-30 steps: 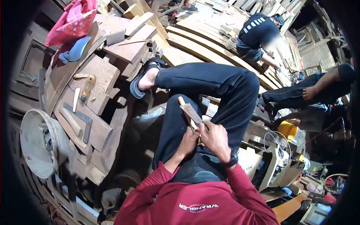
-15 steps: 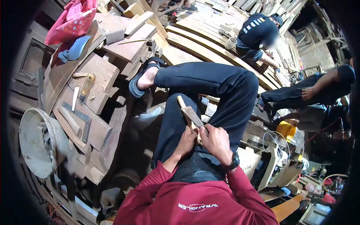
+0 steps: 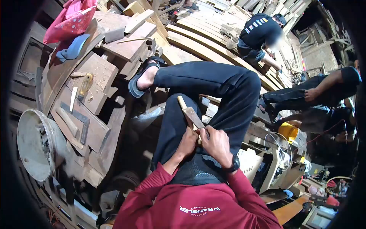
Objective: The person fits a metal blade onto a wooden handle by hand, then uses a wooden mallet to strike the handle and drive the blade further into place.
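Over my lap, my right hand [image 3: 216, 144] has its fingers closed on the lower end of a flat-bladed tool [image 3: 193, 117]. Its pale round wooden handle [image 3: 182, 101] points away from me. My left hand [image 3: 187, 142] is closed around a small piece of wood [image 3: 199, 141], right against the tool's lower end. Most of that piece is hidden by my fingers. Both hands meet between my thighs, above a dark mesh cloth [image 3: 200, 172].
Left, a wooden bench [image 3: 100, 131] holds a chisel [image 3: 86, 84], a metal square [image 3: 86, 124] and shavings, beside a whitish bucket [image 3: 36, 145]. Long planks [image 3: 209, 47] lie ahead. One person [image 3: 259, 36] crouches at upper right; another [image 3: 316, 89] is at right, near a yellow container [image 3: 288, 132].
The whole view has shifted slightly. My right hand and the tool sit a little farther left; both hands keep their grip.
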Tool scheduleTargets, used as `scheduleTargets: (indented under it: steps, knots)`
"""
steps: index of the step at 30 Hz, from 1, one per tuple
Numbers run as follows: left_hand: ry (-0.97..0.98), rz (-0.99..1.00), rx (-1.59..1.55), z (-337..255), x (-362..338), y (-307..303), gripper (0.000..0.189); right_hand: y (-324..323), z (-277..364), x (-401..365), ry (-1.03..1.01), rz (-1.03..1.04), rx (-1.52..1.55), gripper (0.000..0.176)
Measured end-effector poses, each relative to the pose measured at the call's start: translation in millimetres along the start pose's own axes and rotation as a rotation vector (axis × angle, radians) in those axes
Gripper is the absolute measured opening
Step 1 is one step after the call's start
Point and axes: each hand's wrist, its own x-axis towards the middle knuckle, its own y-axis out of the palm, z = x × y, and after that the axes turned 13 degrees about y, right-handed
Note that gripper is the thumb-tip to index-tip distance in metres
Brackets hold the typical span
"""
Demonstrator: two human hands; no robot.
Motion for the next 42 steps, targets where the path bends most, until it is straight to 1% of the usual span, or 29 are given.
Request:
scheduleTargets:
  steps: [2, 5, 8, 9, 12, 13, 16, 20, 22, 23, 24, 25, 26, 27, 28, 29, 30, 31, 34, 36, 38, 40, 41, 42]
  knots:
    - [-0.033, -0.051, -0.095, 11, 1, 3, 0.034, 4, 3, 4, 0.000, -0.012, -0.009, 0.032]
    - [0.006, -0.098, -0.284, 20, -3, 4, 0.035, -11, 7, 0, 0.005, 0.003, -0.056, 0.032]
    - [-0.080, -0.040, -0.098, -11, -2, 0, 0.032, -15, 4, -2, -0.024, -0.027, -0.071, 0.032]
    - [-0.087, -0.015, -0.069, -3, -1, 0, 0.029, -11, 6, 0, -0.017, -0.028, -0.050, 0.032]
    - [-0.033, -0.057, -0.191, 5, 4, -3, 0.027, -5, 9, 9, -0.039, -0.051, -0.037, 0.032]
    - [-0.004, -0.074, -0.159, 15, 3, -2, 0.026, -9, 10, 7, -0.041, -0.054, -0.040, 0.031]
    - [-0.148, 0.008, -0.264, 20, -2, -6, 0.043, -14, 5, 2, -0.048, -0.051, -0.060, 0.031]
    - [-0.180, 0.008, -0.142, 18, 1, -5, 0.038, -5, 6, 5, -0.015, -0.045, -0.022, 0.030]
    - [-0.065, -0.040, -0.106, 28, 2, -2, 0.029, -3, 11, 7, -0.033, -0.056, -0.010, 0.030]
    - [-0.011, -0.060, -0.087, 33, 1, -1, 0.027, -9, 12, 3, -0.011, -0.033, -0.025, 0.030]
    - [-0.072, -0.064, -0.176, 14, 1, -1, 0.028, -12, 8, 2, -0.008, -0.033, -0.058, 0.029]
    - [-0.132, -0.069, -0.268, -21, 2, 0, 0.028, -16, 6, -2, -0.018, -0.037, -0.063, 0.028]
    - [-0.193, -0.079, -0.361, -41, 3, 0, 0.029, -18, 4, -4, -0.030, -0.037, -0.071, 0.028]
    - [-0.274, -0.089, -0.392, -42, 2, 2, 0.028, -16, 3, -2, -0.024, -0.036, -0.062, 0.028]
    - [-0.168, -0.081, -0.255, -26, 0, 3, 0.027, -12, 3, 0, -0.019, -0.033, -0.050, 0.028]
    - [-0.063, -0.069, -0.112, 4, 0, 2, 0.026, -8, 5, 1, -0.013, -0.032, -0.032, 0.028]
    - [0.045, -0.049, 0.033, -3, 4, -1, 0.025, -5, 9, 3, -0.018, -0.033, -0.022, 0.028]
    - [-0.053, 0.045, -0.020, -10, 6, -8, 0.031, -4, 9, 5, -0.038, -0.040, -0.006, 0.030]
    - [-0.111, -0.054, -0.214, -52, 4, -1, 0.026, -11, 6, -1, -0.048, -0.044, -0.026, 0.032]
    - [-0.040, 0.023, -0.028, -43, -1, -3, 0.028, -13, 2, -4, -0.033, -0.035, -0.047, 0.031]
    - [0.005, 0.032, 0.086, -24, -3, -4, 0.030, -7, -2, -4, -0.007, -0.030, -0.045, 0.029]
    - [0.026, -0.022, 0.132, -20, 2, -4, 0.032, -7, 4, -1, -0.004, -0.026, -0.043, 0.029]
    - [-0.050, -0.021, 0.107, -20, 2, -4, 0.034, -7, 6, 0, -0.008, -0.033, -0.034, 0.029]
    - [0.008, -0.046, 0.061, -10, 2, -4, 0.033, -7, 7, 0, -0.008, -0.039, -0.024, 0.030]
